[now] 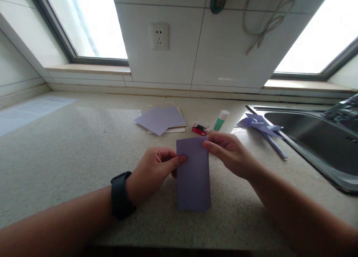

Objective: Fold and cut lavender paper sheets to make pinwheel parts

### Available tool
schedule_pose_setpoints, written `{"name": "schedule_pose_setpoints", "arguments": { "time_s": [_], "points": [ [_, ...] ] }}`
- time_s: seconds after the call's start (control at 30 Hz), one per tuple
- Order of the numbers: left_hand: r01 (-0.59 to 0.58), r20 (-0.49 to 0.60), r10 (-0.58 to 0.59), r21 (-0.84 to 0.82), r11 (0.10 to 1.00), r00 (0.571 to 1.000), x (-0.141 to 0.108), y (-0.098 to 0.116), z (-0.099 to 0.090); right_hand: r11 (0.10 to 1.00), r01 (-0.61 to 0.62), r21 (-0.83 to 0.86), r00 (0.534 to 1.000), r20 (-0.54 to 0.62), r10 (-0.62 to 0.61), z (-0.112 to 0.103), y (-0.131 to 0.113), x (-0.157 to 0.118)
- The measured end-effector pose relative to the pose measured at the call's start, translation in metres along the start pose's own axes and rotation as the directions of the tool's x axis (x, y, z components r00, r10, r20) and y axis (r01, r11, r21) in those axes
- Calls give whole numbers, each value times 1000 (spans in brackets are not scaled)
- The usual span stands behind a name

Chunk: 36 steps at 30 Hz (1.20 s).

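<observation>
A purple sheet of paper, tall and narrow, is held up over the counter between both hands. My left hand pinches its left edge, thumb on the front face and fingers behind. At the top right corner my right hand pinches the sheet between thumb and fingers. Just beyond the sheet lie a small red and black box and a glue stick with a white cap and green label. What is behind the sheet is hidden.
A stack of purple paper lies toward the wall. On the right, a purple paper pinwheel-like shape with a stick rests by the steel sink. A printed sheet lies far left. A socket is on the wall.
</observation>
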State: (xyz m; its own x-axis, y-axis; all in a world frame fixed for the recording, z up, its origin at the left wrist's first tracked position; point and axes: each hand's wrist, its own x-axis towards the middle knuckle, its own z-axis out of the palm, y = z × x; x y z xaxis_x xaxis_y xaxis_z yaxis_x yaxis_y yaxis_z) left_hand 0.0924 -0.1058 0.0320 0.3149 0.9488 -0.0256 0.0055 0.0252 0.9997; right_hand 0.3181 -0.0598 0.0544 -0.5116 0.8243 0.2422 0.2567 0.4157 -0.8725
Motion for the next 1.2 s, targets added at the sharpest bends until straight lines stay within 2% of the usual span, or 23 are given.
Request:
{"name": "schedule_pose_setpoints", "arguments": {
  "time_s": [0.13,0.33,0.53,0.73,0.93,1.2],
  "points": [
    [-32,-60,31,-18,999,998,0,0,-2,999,-35,-12,994,101,36,3,-4,1],
    [-40,-127,39,-5,999,991,0,0,-2,999,-44,-30,999,27,45,10,-2,2],
    [-79,-187,68,-55,995,980,3,-2,-4,993,-121,-2,978,168,119,11,4,2],
    [-94,-202,67,-127,987,977,7,-3,-4,991,-131,-11,989,72,131,14,8,2],
    [-112,-265,64,-169,979,962,10,-7,-6,975,-221,9,937,278,210,11,11,4],
    [-101,-264,35,-238,966,964,11,-9,-7,971,-228,-77,951,195,239,10,18,7]
  ]
}}
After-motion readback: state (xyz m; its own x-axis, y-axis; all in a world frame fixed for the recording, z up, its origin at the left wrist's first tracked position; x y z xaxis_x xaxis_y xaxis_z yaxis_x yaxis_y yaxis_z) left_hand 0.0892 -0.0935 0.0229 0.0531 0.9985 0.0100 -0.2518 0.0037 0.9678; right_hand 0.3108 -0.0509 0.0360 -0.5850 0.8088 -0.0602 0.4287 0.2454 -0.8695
